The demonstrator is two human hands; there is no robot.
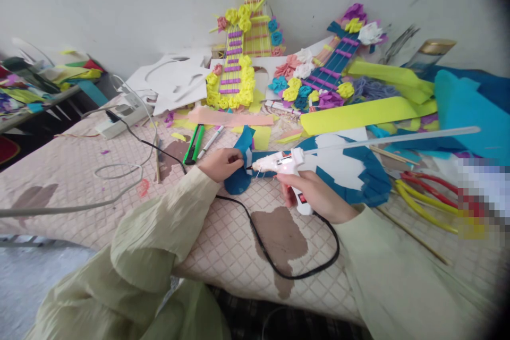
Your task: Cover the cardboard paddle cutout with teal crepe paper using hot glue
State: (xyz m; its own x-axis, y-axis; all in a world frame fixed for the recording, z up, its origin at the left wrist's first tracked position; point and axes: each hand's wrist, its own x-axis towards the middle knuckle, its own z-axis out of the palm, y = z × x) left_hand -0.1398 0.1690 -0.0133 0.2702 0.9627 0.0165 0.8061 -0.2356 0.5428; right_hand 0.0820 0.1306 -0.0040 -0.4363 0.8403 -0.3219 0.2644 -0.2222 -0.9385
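A white hot glue gun (281, 162) is in my right hand (314, 194), my fingers wrapped round its handle. A long clear glue stick (392, 139) sticks out of its back, and its nozzle points left. The nozzle tip is at a white patch on the blue paper-covered guitar shape (372, 183), near its narrow end. My left hand (223, 163) is closed, thumb and fingers pinching the edge of the blue paper (238, 183) at that end. The guitar shape lies flat, its wide body to the right with a white middle showing.
A green utility knife (194, 144) and a marker (210, 142) lie beyond my left hand. Paper-flower guitars (230, 74) lean at the back wall. Scissors (428, 202) lie at right. The black cord (274, 265) loops in front; a power strip (123, 121) sits left.
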